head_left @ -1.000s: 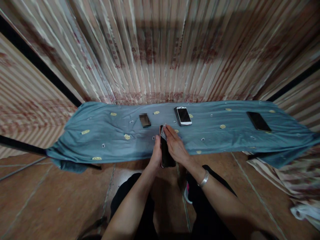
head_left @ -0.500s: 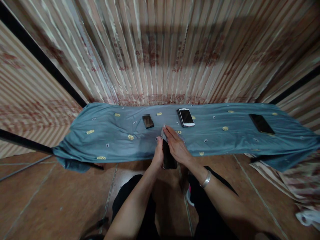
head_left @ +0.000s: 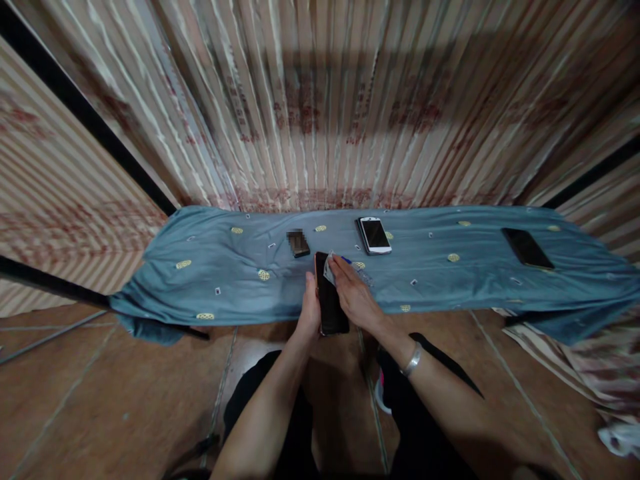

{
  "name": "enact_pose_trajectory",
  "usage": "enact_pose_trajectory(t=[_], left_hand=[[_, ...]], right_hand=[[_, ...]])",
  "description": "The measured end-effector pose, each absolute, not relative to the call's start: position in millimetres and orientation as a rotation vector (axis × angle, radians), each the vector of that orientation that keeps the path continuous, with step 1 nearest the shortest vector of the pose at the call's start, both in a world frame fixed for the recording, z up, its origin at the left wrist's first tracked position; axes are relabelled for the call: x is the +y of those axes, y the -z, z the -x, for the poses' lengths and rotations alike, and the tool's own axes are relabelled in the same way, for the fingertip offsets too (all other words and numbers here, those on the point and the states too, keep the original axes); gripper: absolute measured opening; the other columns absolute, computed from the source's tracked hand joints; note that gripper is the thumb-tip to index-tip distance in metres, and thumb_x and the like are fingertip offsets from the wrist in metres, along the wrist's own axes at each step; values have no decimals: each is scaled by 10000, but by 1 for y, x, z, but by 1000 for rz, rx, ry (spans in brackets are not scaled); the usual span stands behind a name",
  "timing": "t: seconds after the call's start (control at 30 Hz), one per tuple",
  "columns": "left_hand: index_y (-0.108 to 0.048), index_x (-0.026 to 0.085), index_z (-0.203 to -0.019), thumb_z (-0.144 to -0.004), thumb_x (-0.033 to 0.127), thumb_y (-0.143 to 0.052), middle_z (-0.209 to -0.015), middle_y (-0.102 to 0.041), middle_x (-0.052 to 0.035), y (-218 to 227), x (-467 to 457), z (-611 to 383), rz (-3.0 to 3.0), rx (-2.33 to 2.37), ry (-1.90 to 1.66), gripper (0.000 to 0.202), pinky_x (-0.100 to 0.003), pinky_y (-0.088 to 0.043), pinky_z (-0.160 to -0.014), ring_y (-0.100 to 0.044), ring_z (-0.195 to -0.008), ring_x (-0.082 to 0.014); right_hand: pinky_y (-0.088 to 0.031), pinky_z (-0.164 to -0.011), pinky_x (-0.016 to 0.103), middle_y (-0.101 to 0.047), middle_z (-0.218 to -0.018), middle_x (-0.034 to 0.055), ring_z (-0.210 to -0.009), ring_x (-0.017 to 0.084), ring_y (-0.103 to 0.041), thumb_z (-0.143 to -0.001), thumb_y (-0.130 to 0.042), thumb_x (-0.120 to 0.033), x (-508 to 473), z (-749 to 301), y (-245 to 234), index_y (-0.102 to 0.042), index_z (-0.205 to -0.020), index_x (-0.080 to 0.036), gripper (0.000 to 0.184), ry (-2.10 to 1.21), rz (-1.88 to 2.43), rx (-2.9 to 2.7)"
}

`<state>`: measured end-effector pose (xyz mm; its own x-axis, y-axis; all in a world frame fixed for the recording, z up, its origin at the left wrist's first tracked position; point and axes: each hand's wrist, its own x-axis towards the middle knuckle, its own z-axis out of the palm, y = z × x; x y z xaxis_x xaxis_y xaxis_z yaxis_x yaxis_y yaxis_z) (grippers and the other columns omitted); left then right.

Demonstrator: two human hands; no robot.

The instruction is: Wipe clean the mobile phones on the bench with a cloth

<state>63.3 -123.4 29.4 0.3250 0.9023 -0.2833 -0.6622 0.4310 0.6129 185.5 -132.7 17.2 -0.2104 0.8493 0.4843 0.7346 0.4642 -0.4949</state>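
My left hand [head_left: 310, 310] grips a dark smartphone [head_left: 331, 312] by its left edge, screen up, over the front edge of the cloth-covered surface. My right hand [head_left: 356, 293] presses a small pale cloth [head_left: 329, 269] with its fingers against the upper right part of the screen. A bit of blue shows beside the right fingertips; I cannot make out what it is. Beyond the hands lies a white phone [head_left: 375, 235] on top of a darker item. Left of it sits a small dark object [head_left: 299, 245], partly pixelated.
A blue-green patterned cloth [head_left: 240, 293] covers the long narrow surface. Another dark phone [head_left: 527, 248] lies at its right. Striped curtains [head_left: 310, 100] hang behind, with black frame bars [head_left: 95, 120] at the sides. White crumpled material [head_left: 620, 440] is on the floor at lower right.
The pale cloth has moved from the phone's top edge onto the screen's upper right. My right fingers have shifted slightly right and down, uncovering more of the screen.
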Motion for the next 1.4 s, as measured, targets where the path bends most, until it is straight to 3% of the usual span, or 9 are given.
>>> enact_pose_trajectory(t=[0.13,0.3,0.43,0.7,1.03,1.23,1.4], left_hand=[[-529,180,-1473,-1017,546,-310,-1384,-657,-97,-41,-125,-60,-390,653,-1062,624,-403,-369,-1196,-555,-1359,-257],[-538,158,-1463,-1033,517,-228,-1340,-686,-103,-45,-128,-63,-336,664,-1001,640,-410,-348,-1208,-527,-1386,-251],[-551,178,-1453,-1019,531,-306,-1358,-676,-95,-38,-127,-67,-352,656,-1019,610,-396,-320,-1224,-502,-1408,-241],[-580,170,-1423,-1034,498,-264,-1325,-696,-90,-46,-125,-60,-331,681,-1065,599,-363,-350,-1211,-501,-1409,-229],[-636,104,-1338,-1037,513,-243,-1072,-781,-120,-54,-119,-49,-234,832,-1071,642,-383,-536,-1037,-697,-1153,-261],[-690,52,-1225,-1018,588,-202,-985,-785,-150,-63,-119,-41,-243,880,-1023,754,-376,-577,-953,-715,-1103,-291],[-672,62,-1254,-1003,624,-160,-997,-781,-161,-65,-116,-38,-213,864,-1017,800,-410,-588,-939,-712,-1110,-303]], right_hand=[[-349,-1229,522,-414,-1590,181,-1503,254,-357,-954,-327,-95,-134,-184,-12,-335,-1573,-123,619,-215,1349,-1965],[-324,-1241,519,-386,-1612,159,-1516,235,-330,-991,-310,-141,-133,-183,-14,-324,-1580,-157,590,-229,1353,-1937],[-306,-1249,520,-374,-1622,138,-1526,228,-308,-1005,-309,-159,-133,-183,-20,-313,-1587,-184,582,-226,1321,-1956],[-332,-1241,505,-349,-1639,105,-1523,223,-315,-952,-338,-73,-139,-173,-15,-260,-1604,-215,672,-260,1199,-2070],[-346,-1237,486,-366,-1626,143,-1534,217,-283,-938,-323,-19,-156,-160,-11,-254,-1602,-185,689,-284,1077,-2140],[-357,-1229,511,-370,-1622,147,-1530,237,-291,-955,-327,-37,-166,-153,-15,-246,-1604,-177,669,-312,1058,-2196],[-380,-1219,504,-374,-1620,144,-1525,235,-305,-940,-327,-17,-173,-148,-16,-234,-1608,-179,694,-327,1021,-2203]])
